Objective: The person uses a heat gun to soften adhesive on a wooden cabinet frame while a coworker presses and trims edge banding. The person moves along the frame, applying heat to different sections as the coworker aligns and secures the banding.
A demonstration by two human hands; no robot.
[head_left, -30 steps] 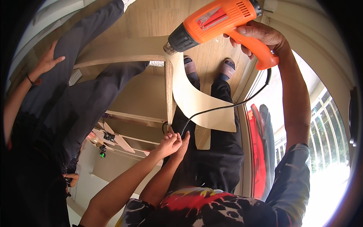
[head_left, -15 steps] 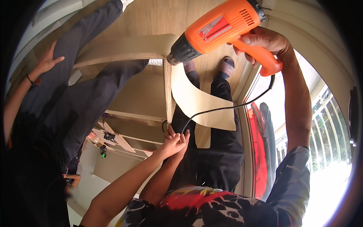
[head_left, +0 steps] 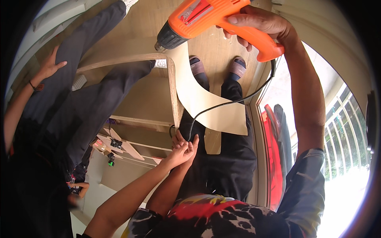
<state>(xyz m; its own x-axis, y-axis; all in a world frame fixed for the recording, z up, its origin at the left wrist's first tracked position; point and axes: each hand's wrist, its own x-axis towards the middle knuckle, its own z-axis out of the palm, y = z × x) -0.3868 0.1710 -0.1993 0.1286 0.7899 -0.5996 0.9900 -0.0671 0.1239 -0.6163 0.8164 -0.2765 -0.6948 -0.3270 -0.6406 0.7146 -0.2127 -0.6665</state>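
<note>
In my right hand [head_left: 260,24] is an orange heat gun [head_left: 206,18], gripped by its handle. Its black nozzle points down-left, just above the corner of a plywood panel edge [head_left: 172,79]. A curved, pale thin sheet [head_left: 198,101] hangs against that edge, bending over toward my legs. The gun's black cord [head_left: 222,104] droops across the sheet to the hands below. My left hand [head_left: 193,147] is there, largely covered by another person's hand [head_left: 180,152]; which of us holds the cord, and how my fingers lie, is hidden.
The other person stands at the left in dark trousers [head_left: 91,91], with one hand [head_left: 51,65] on a leg. Curved plywood [head_left: 119,57] spans toward them. My sandalled feet [head_left: 238,67] are on the wood floor. A window frame and railing [head_left: 345,131] border the right.
My right hand has carried the heat gun left and upward, its nozzle now past the panel's corner. The cord has shifted with it. The hands at the lower end have barely moved.
</note>
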